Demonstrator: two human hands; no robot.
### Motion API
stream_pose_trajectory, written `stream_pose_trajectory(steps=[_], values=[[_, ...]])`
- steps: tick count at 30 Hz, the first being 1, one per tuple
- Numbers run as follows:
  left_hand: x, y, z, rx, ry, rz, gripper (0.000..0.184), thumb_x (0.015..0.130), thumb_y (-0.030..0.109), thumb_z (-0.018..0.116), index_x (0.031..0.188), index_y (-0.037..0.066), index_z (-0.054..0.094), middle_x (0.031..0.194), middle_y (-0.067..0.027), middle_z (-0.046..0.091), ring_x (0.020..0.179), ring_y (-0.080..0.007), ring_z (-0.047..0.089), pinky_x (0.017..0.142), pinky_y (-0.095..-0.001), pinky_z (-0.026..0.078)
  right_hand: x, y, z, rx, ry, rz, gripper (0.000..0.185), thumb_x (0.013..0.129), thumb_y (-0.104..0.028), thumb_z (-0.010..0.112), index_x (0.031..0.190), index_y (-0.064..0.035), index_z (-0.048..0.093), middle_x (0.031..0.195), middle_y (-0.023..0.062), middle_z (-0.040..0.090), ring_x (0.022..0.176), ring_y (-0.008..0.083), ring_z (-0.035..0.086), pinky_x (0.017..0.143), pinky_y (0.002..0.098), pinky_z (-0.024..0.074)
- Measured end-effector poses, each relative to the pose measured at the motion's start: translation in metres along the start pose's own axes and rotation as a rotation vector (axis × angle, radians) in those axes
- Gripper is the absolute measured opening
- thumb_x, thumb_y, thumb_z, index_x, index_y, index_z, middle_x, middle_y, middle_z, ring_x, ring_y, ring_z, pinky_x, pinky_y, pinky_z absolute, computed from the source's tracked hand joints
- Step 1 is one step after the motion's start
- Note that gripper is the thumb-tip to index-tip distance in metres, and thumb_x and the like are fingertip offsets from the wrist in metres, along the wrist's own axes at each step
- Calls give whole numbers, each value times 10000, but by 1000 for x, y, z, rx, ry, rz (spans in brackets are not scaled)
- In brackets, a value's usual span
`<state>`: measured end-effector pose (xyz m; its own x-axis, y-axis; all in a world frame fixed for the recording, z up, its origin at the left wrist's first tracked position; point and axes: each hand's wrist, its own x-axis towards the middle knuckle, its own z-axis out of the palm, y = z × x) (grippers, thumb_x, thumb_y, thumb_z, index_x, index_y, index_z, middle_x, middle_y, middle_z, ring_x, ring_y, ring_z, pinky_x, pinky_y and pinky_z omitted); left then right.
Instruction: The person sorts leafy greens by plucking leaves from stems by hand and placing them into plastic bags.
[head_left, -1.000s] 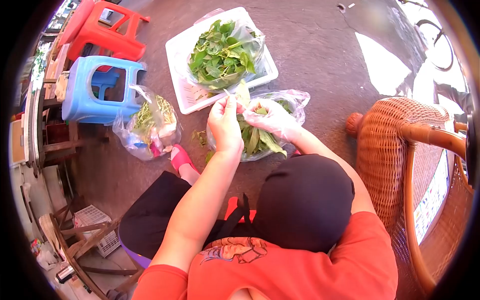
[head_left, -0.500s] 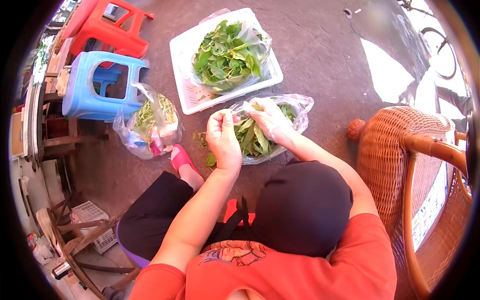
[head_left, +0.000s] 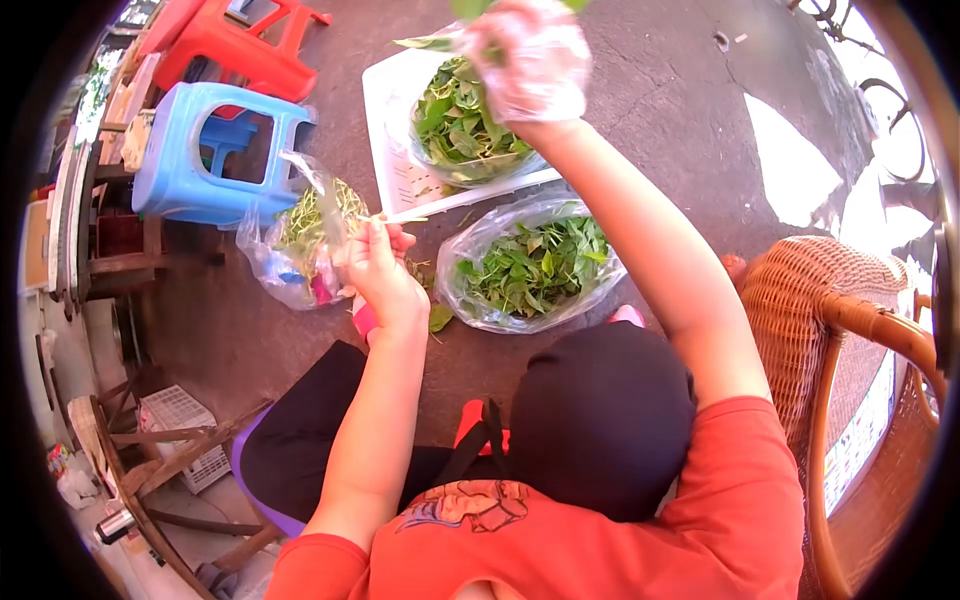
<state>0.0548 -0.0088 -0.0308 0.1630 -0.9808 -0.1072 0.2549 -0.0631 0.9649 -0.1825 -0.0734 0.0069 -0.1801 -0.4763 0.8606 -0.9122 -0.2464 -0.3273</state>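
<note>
Stem (head_left: 407, 220), slim and pale, juts from the pinching left hand (head_left: 382, 265).

You have a white basket (head_left: 400, 182) far on the floor (head_left: 690, 140), a leaf-filled bag (head_left: 458, 300) nearer. A blue stool (head_left: 160, 180) stands left.

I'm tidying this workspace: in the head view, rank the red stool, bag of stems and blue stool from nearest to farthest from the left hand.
1. Bag of stems: just left of the left hand.
2. Blue stool: farther out, upper left.
3. Red stool: above the blue stool, near the top edge.
</note>
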Motion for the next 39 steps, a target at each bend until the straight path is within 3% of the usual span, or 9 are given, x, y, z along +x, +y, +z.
stream_pose_trajectory(steps=[4,10,14,19,22,26,29,34,39], values=[[0,-3,-9,-35,-2,-107,101,902,137,523,909,39,547,720,-15,558,609,-107,537,597,-225,457,-41,4,29,-217,-1131,183,652,759,-604,541,1246,-173,499,1304,95,426,1231,310,364,1036,439,283],[31,-18,-47,-147,227,-300,57,884,141,539,877,85,544,708,-11,556,588,-125,529,589,-254,460,-27,13,-8,324,-401,919,443,748,-331,709,1128,-134,593,1037,89,629,971,200,577,843,338,469],[99,-17,-102,-69,333,-161,145,878,162,540,743,110,527,606,1,538,487,-90,496,410,-214,372,-38,23,-67,571,28,966,305,774,-210,689,1021,-58,596,932,48,618,847,152,568,769,319,452],[185,7,-149,87,416,48,132,811,175,643,783,68,572,642,4,557,544,-85,497,469,-253,385,-94,34,-99,878,111,1213,279,796,-215,656,983,-31,560,814,32,586,681,114,536,652,233,438],[178,25,-129,494,559,-163,262,789,130,643,998,-7,562,859,-92,586,689,-177,568,522,-249,442,-124,41,-110,756,-268,1372,255,796,-236,643,966,-62,566,743,21,567,668,131,541,630,289,456],[96,-29,-69,737,150,563,338,745,104,626,1029,-31,503,1026,-150,528,888,-254,535,703,-337,460,-171,36,-101,862,-562,1648,288,832,-335,595,931,-67,556,825,64,593,781,148,560,744,310,459],[2,-66,-10,928,-575,719,231,685,80,627,894,8,560,970,-136,547,929,-276,517,748,-360,445,-219,40,-85,622,-1043,1140,483,820,-398,593,1174,-76,521,995,81,620,913,181,570,833,326,443],[-99,-127,-15,1367,-1390,530,306,678,178,673,948,50,608,1054,-108,550,1023,-298,499,947,-460,336,-232,-8,-87,-4,-1220,219,509,715,-316,668,1195,-209,538,1154,110,534,1097,294,489,869,410,429],[-88,-115,-43,1815,-1662,3,405,766,314,623,1130,144,572,1039,-106,583,1088,-280,497,990,-553,256,-269,22,-81,-289,-1369,384,207,757,-163,559,943,-171,649,933,95,624,927,238,590,748,367,475]])
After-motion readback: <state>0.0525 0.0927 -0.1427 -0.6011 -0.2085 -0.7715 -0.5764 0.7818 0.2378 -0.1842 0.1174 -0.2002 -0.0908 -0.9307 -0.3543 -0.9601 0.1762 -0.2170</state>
